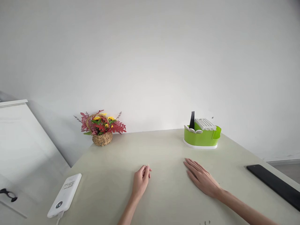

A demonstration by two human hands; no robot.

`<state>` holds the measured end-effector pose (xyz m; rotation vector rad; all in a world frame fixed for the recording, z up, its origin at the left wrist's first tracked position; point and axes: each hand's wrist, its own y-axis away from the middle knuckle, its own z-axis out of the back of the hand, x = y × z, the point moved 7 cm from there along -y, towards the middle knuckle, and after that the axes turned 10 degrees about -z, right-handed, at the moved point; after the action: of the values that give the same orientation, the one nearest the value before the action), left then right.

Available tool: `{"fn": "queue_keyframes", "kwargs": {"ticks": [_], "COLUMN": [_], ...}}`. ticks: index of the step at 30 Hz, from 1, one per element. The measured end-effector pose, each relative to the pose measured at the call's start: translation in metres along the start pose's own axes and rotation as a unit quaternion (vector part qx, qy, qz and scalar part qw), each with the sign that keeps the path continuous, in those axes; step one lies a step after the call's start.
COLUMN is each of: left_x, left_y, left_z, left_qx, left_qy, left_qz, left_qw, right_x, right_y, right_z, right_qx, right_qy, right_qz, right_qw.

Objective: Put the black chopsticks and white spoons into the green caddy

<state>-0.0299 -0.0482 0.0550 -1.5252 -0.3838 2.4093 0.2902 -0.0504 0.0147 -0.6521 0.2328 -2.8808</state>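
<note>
**Both hands idle on table, nothing held**

Your left hand (140,181) rests lower centre, fingers loosely curled, empty. Your right hand (202,178) lies flat, fingers spread, empty. Looks like a resting pose before any grasp. The nearest thing, the green holder (201,137), sits above the right hand, well apart. Power bank (65,195) lower left, flower basket (102,126) upper left of the table (164,203)

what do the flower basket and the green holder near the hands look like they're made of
The flower basket looks like woven wicker or rattan: tan, ribbed weave, matte. Its red leaves and yellow flowers look artificial, though that is unsure. The green holder looks like moulded plastic: smooth lime walls, slight sheen, white base and white slotted top.
</note>
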Motion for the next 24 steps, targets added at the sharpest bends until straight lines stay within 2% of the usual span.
{"fn": "queue_keyframes", "kwargs": {"ticks": [7,10,12,16,20,24], "left_x": [0.001,-0.001,-0.001,-0.001,-0.001,0.001], "left_y": [0.000,-0.001,-0.002,-0.003,-0.003,-0.004], "left_z": [0.001,0.001,0.001,0.002,0.000,0.001], "left_qx": [-0.007,-0.002,0.003,0.008,0.013,0.010], "left_qy": [0.002,0.001,-0.003,-0.015,-0.010,-0.006], "left_qz": [-0.007,-0.006,-0.001,0.015,0.017,0.013], "left_qw": [1.000,1.000,1.000,1.000,1.000,1.000], "right_x": [-0.006,-0.022,-0.042,-0.101,-0.151,-0.170], "right_y": [0.001,-0.004,-0.012,-0.041,-0.075,-0.095], "right_z": [-0.010,-0.008,0.005,0.052,0.090,0.091], "right_qx": [-0.008,-0.062,-0.128,-0.234,-0.244,-0.221], "right_qy": [-0.001,-0.005,-0.007,-0.006,0.000,0.006], "right_qz": [-0.011,-0.054,-0.104,-0.215,-0.252,-0.245], "right_qw": [1.000,0.997,0.986,0.948,0.936,0.944]}}
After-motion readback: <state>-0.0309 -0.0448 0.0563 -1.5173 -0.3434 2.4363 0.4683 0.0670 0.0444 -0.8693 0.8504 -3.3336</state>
